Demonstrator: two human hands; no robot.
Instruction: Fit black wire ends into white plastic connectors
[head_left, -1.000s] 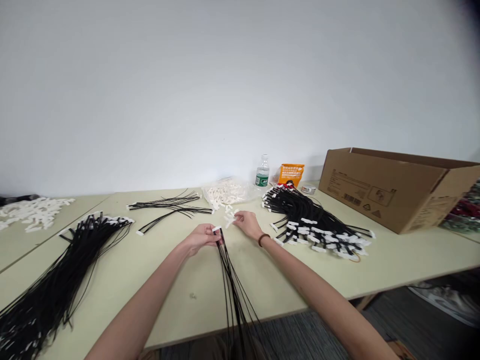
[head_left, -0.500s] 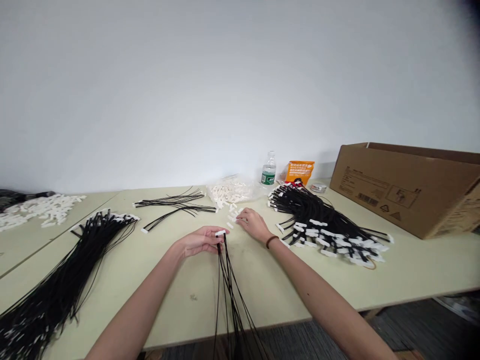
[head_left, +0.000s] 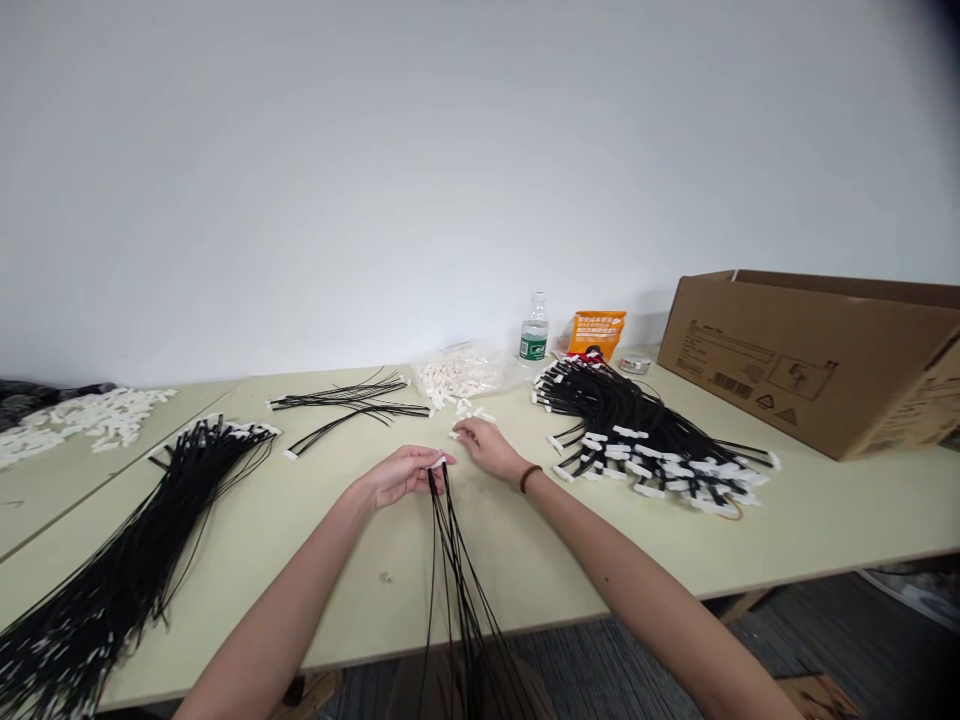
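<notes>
My left hand [head_left: 397, 476] is shut on a hanging bunch of thin black wires [head_left: 457, 585], with a small white connector [head_left: 439, 462] at the top by my fingertips. My right hand [head_left: 487, 448], a brown bracelet [head_left: 529, 478] on its wrist, is a short way to the right of it. Its fingertips are beside several loose white connectors [head_left: 466, 412] on the pale green table [head_left: 360, 590]. I see nothing held in my right hand, though the fingers are small in the picture.
Large bundles of black wires with white ends [head_left: 127, 540] [head_left: 645, 440] lie to both sides, with a thinner bunch [head_left: 345, 405] ahead. Behind are a plastic bag of white connectors [head_left: 459, 375], a water bottle [head_left: 534, 330] and an orange packet [head_left: 597, 334]. A cardboard box [head_left: 810, 365] stands at right.
My right hand has moved left, closer to my left hand and the loose connectors. The whole scene has shifted slightly in view as my head moved.
</notes>
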